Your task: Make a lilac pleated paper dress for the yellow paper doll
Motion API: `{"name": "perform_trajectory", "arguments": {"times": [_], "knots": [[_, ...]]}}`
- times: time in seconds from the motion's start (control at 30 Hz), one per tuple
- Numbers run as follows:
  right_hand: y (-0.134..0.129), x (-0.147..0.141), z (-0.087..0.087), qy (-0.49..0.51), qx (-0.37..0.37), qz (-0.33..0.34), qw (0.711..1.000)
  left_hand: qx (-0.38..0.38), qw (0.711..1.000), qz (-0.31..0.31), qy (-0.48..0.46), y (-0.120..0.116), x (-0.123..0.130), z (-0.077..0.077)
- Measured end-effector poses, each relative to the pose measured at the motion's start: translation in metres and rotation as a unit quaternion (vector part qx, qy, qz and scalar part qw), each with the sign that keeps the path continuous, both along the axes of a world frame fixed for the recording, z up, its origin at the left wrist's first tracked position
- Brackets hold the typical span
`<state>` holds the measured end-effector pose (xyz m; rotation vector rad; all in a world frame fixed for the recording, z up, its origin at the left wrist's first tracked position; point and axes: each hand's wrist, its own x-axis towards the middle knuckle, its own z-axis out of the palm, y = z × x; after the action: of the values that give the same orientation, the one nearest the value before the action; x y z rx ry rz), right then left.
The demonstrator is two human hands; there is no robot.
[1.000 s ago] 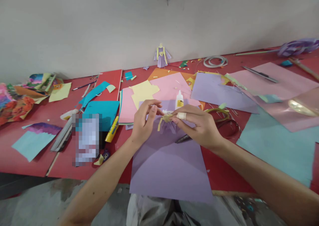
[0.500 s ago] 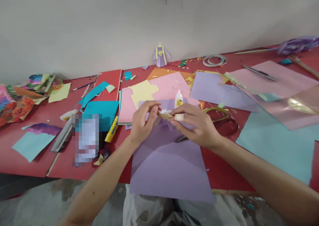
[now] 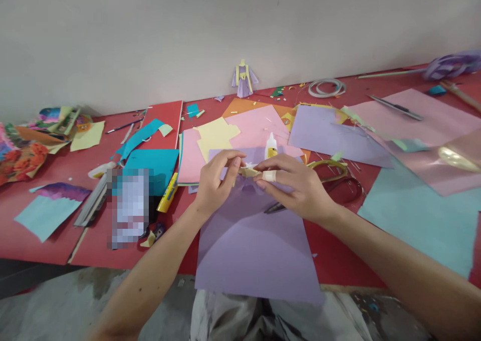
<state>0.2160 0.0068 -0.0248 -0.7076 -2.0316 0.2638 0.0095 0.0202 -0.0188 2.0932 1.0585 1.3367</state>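
Note:
Between my two hands is a small piece of pale yellow paper (image 3: 248, 172), with some purple paper hanging below it. My left hand (image 3: 219, 182) pinches its left end between thumb and fingers. At the other end my right hand (image 3: 296, 186), with a tape strip round one finger, grips it with the fingertips. Under both hands lies a large purple sheet (image 3: 255, 256). A white glue bottle (image 3: 271, 146) with a yellow label stands just behind my right hand. Scissors (image 3: 332, 173) lie beside that hand, their blades partly hidden beneath it.
A paper dress figure (image 3: 243, 80) leans against the wall. Left are a yellow glue stick (image 3: 168, 193), a blurred-out flat object (image 3: 131, 208) and a metal ruler (image 3: 92, 201). Pink sheets (image 3: 406, 110), a light blue sheet (image 3: 417, 221) and a craft knife (image 3: 396, 107) lie right.
The camera view has shifted slightly. Both hands stay close together on the yellow paper, with hardly any movement of the fingers.

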Motion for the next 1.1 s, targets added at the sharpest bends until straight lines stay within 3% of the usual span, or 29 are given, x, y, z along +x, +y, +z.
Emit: {"name": "perform_trajectory", "arguments": {"times": [0.4,1.1], "knots": [[0.0021,0.0002,-0.0038,-0.026,0.001,0.004,1.0,0.038,0.994,-0.035,0.094,0.0005,-0.0007,-0.0013],[0.0034,-0.0013,-0.0028,-0.045,-0.015,0.016,0.999,0.016,0.995,-0.027,0.093,0.0028,-0.0008,-0.0018]]}}
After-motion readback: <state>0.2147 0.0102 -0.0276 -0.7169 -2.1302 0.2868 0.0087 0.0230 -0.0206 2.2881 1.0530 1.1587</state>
